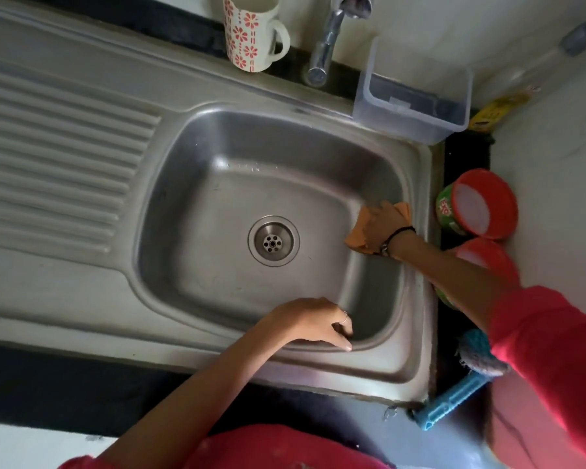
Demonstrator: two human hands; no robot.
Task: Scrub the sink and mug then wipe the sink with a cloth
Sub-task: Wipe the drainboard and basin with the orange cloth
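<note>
The right hand [384,225] presses the cloth [359,231] on the sink [197,137] wall; wipe every side. The left hand [313,321], loosely curled, rests on the rim holding nothing.

The round green tub with the red lid [449,211], standing on the dark worktop [467,154] just right of the sink, bears red lettering on its side, too blurred and skewed to read. No other writing shows.

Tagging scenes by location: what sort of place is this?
Most likely a home kitchen, at the washing-up spot. A stainless steel sink with a ribbed drainboard is set in a dark counter, a tap stands behind it, and a flowered mug sits on the back ledge.
</note>
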